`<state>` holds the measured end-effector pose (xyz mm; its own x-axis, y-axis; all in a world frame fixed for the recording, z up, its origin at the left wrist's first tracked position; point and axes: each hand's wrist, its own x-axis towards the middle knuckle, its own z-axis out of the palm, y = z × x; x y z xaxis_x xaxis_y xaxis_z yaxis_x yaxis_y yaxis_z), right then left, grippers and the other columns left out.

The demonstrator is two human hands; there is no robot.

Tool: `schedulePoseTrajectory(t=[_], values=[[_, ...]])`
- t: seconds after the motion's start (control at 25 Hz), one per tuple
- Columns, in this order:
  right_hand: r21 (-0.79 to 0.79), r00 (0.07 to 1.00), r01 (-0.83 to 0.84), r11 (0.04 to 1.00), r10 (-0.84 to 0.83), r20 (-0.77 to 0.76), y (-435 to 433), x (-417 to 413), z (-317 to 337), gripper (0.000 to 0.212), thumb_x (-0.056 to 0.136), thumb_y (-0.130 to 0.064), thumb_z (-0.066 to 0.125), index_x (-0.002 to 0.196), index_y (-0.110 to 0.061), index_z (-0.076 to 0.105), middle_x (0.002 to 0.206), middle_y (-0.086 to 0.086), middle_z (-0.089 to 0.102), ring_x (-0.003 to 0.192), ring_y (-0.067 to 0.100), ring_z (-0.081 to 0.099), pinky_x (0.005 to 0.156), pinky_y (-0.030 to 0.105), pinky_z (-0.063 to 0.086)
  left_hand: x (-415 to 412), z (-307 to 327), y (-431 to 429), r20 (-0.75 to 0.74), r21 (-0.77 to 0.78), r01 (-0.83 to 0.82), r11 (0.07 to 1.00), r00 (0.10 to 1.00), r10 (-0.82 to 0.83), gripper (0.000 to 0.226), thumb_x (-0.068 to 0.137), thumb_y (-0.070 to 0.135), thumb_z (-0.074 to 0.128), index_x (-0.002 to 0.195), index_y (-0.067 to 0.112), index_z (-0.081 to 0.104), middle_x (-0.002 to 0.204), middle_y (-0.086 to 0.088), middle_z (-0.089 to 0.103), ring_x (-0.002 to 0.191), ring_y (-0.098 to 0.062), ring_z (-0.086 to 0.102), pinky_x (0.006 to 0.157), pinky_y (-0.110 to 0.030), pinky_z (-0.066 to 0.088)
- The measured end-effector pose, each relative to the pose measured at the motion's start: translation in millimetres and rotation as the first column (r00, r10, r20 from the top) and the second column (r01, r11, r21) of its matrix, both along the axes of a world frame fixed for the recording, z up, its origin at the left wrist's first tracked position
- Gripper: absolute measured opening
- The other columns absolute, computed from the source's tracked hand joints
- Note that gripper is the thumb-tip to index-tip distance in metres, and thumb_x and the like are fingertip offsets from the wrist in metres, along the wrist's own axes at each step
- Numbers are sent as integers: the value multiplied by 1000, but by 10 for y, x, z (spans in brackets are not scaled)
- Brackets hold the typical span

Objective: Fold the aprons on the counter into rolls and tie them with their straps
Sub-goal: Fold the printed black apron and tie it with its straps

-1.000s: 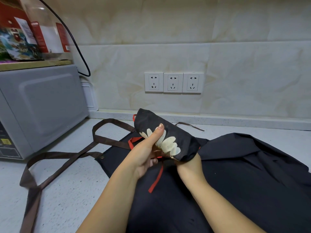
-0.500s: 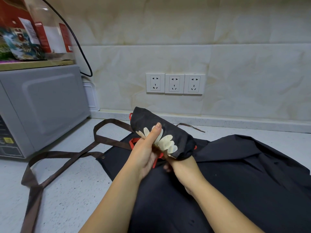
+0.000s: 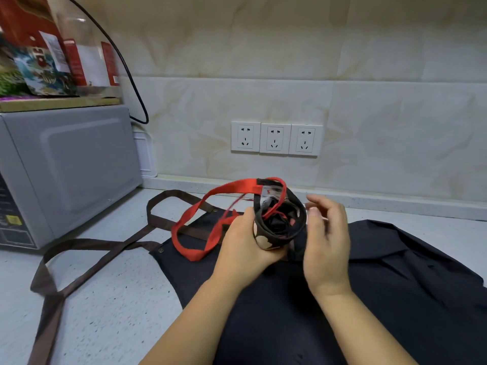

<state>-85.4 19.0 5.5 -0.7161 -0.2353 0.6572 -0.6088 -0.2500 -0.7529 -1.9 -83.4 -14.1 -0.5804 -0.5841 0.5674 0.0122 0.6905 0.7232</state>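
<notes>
My left hand (image 3: 246, 243) grips a rolled black apron (image 3: 279, 222) with a cream flower print, its open end turned toward me. Its red strap (image 3: 200, 217) loops loosely out to the left, over the cloth below. My right hand (image 3: 325, 238) is just right of the roll, blurred, fingers apart and holding nothing that I can see. Under both hands a second, dark navy apron (image 3: 382, 280) lies spread flat on the pale speckled counter (image 3: 110, 299). Its long brown straps (image 3: 87, 248) trail off to the left.
A grey microwave (image 3: 66, 169) stands at the left, with packets and a box (image 3: 50, 48) on top. A black cable (image 3: 131, 83) hangs down the tiled wall. Three white sockets (image 3: 275, 139) sit on the wall behind the roll.
The roll has been turned so its end faces me. The red strap has come free and swung out to the left. My right hand has let go and moved beside the roll.
</notes>
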Motion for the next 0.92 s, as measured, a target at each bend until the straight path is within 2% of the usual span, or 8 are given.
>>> schedulePoseTrajectory(t=[0.08,0.2,0.36,0.48,0.56,0.64,0.8,0.92], values=[[62,973,12,998,2,-230,-19,66,-13,36,87,-29,46,121,-22,56,109,-8,52,105,13,53,91,24,43,-39,-29,-38,20,-64,-39,997,999,41,51,59,42,81,99,46,49,96,22,62,94,1,57,76,-17,46],[178,979,-12,984,48,-200,-30,39,-12,48,88,-22,46,133,-38,46,107,-21,45,105,12,50,93,30,45,-57,-94,-102,79,-113,-112,987,989,121,53,56,51,78,94,36,43,92,16,55,92,-7,51,75,-29,48],[52,986,82,995,-73,-146,-18,71,-16,14,85,-31,44,97,-31,53,93,-13,48,91,11,50,81,36,46,-84,-134,-149,76,-176,-210,962,971,226,55,59,40,85,96,25,48,92,13,52,94,-12,48,74,-29,45],[219,984,160,963,-138,-111,-39,81,12,29,89,-49,47,77,-26,58,85,-12,47,88,12,48,81,34,44,-104,-168,-179,58,-247,-303,920,944,326,50,61,28,85,88,23,43,88,11,50,91,-13,45,70,-27,40],[305,996,55,951,-72,46,-60,93,66,16,87,-46,59,79,-33,65,89,-13,49,91,8,52,85,29,45,-121,-183,-157,35,-318,-351,881,924,381,51,58,26,85,86,20,42,85,6,53,88,-17,46,69,-30,41],[228,971,-124,966,71,230,-86,107,102,8,86,-31,68,78,-33,70,91,-9,53,83,5,55,80,25,46,-148,-206,-143,0,-362,-391,846,908,419,46,58,26,82,85,16,46,82,2,55,83,-22,50,67,-33,42],[-2,892,-347,938,330,309,-74,186,118,17,92,-15,60,79,-18,70,95,0,67,76,6,56,68,14,45,-138,-199,-193,86,-219,-404,888,899,430,43,63,42,73,86,16,48,80,3,57,84,-22,49,69,-38,44],[-129,776,-511,850,521,354,-35,258,149,29,97,-15,50,79,-22,72,93,6,70,64,11,45,56,20,34,-94,-117,-215,139,58,-422,905,901,412,51,59,62,64,85,21,50,79,6,59,83,-21,54,72,-39,49]])
